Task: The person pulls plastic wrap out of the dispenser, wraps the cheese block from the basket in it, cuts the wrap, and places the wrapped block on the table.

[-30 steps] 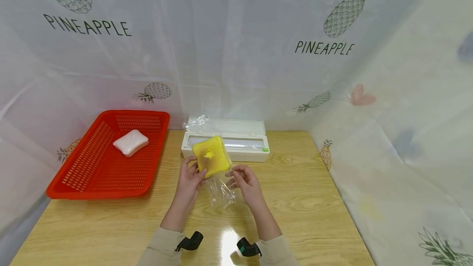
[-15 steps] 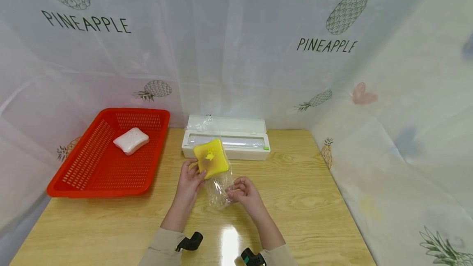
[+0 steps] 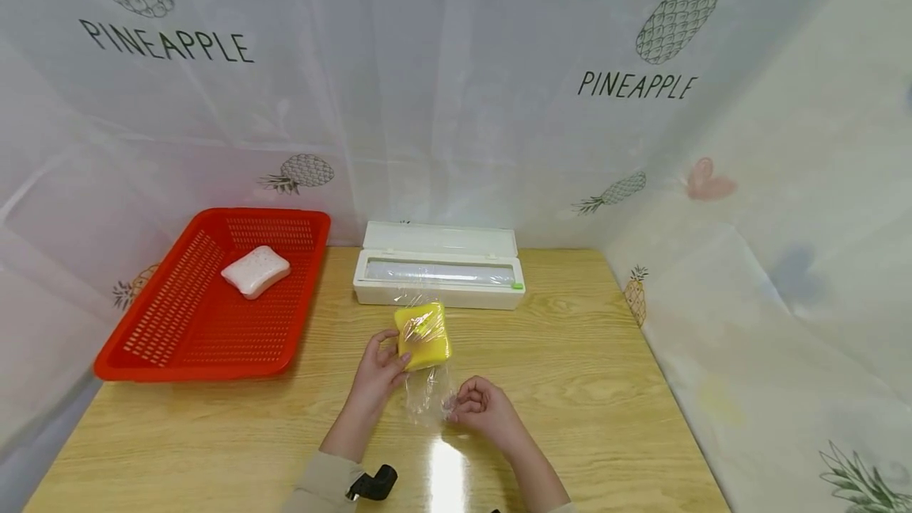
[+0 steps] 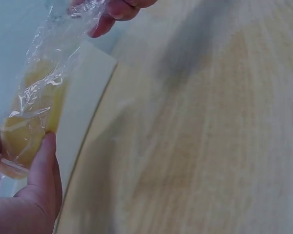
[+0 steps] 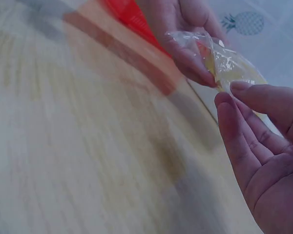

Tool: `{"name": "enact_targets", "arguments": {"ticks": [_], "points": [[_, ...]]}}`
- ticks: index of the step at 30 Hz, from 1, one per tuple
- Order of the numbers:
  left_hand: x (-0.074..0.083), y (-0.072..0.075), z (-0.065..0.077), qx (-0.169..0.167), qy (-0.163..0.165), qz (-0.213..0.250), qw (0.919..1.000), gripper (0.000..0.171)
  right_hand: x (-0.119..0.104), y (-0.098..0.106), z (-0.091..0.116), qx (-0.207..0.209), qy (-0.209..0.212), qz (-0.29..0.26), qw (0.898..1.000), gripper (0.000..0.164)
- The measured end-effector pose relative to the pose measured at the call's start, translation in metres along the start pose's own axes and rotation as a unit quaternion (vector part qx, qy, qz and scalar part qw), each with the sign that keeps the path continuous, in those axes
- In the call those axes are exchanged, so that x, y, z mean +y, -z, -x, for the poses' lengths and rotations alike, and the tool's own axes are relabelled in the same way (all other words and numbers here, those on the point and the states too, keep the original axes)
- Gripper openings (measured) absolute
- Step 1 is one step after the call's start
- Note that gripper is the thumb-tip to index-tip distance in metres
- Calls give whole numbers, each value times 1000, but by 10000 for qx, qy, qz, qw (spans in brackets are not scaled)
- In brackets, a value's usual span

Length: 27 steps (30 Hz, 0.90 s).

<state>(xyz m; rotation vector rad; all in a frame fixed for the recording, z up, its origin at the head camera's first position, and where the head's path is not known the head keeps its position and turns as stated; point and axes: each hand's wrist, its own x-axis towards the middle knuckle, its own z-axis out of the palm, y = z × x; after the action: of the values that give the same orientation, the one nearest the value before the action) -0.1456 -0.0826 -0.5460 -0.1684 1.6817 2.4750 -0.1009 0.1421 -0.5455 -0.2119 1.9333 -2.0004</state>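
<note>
My left hand (image 3: pixel 378 377) grips the left side of a yellow, rounded square block (image 3: pixel 427 348) with a brownish patch. Clear cling film (image 3: pixel 427 398) lies over the block's face, creased and glossy, and a loose stretch hangs below it. My right hand (image 3: pixel 486 416) pinches this loose end between thumb and fingertips, lower and to the right. In the left wrist view the film stretches from the yellow block (image 4: pixel 24 134) up to the right fingers (image 4: pixel 119 10). The right wrist view shows crumpled film (image 5: pixel 229 63) at the right thumb and forefinger, with the left hand (image 5: pixel 193 29) behind.
A white cling film dispenser (image 3: pixel 438 295) with its lid raised stands behind the hands at the table's back edge. To the left is a red perforated basket (image 3: pixel 203 343) holding a white pillow-shaped block (image 3: pixel 255 270). Printed curtains (image 3: pixel 456 101) enclose the wooden table (image 3: pixel 570 386).
Both hands have come nearer the body, the left with the yellow block. The film's upper end has come down over the block's face. The right hand has moved down to the film's lower end.
</note>
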Motion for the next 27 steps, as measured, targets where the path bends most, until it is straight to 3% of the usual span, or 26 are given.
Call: {"name": "enact_targets", "arguments": {"ticks": [7, 14, 20, 27], "points": [[-18, 1, 1, 63, 276, -113, 9995, 48, 15, 4, 10, 47, -40, 594, 9982, 25], [-26, 2, 7, 107, 401, -592, 9974, 46, 24, 1, 16, -382, 71, 560, 9977, 26], [-23, 13, 15, -467, 504, -653, 9955, 50, 24, 1, 17, -781, 190, 616, 9949, 30], [-18, 34, 35, -1278, 1024, -709, 9839, 63, 17, 1, 23, -759, -220, 899, 9928, 31]]}}
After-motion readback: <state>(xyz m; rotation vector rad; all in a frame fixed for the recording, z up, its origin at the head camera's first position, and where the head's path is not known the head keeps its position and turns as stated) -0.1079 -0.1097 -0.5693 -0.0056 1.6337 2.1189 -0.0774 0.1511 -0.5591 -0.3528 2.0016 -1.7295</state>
